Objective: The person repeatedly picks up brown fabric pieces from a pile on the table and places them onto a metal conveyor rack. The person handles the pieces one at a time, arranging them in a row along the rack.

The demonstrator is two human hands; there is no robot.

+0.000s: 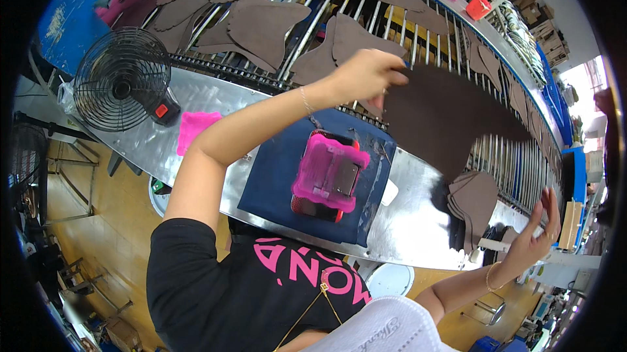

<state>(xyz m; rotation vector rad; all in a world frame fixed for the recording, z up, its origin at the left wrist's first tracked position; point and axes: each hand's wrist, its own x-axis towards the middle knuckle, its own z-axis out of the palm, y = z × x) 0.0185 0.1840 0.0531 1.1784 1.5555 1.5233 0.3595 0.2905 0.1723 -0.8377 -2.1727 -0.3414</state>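
Note:
My left hand (366,78) reaches across the bench, its thumb and fingers pinching the edge of a large dark brown flat cut piece (437,117). That piece is lifted over the edge of a rod conveyor (418,45) and partly blurred. At the right, my right hand (534,238) is raised with spread fingers and nothing in it. Close to it lies a small stack of curved brown cut pieces (475,202) on the metal bench. More brown cut pieces (268,25) rest on the conveyor's rods, some overlapping.
A dark blue cloth (271,185) covers part of the metal bench (421,221), carrying a pink-framed device (330,172). A wire-caged fan (123,84) and a pink pad (196,131) are at the left. A red container (478,7) stands beyond the conveyor.

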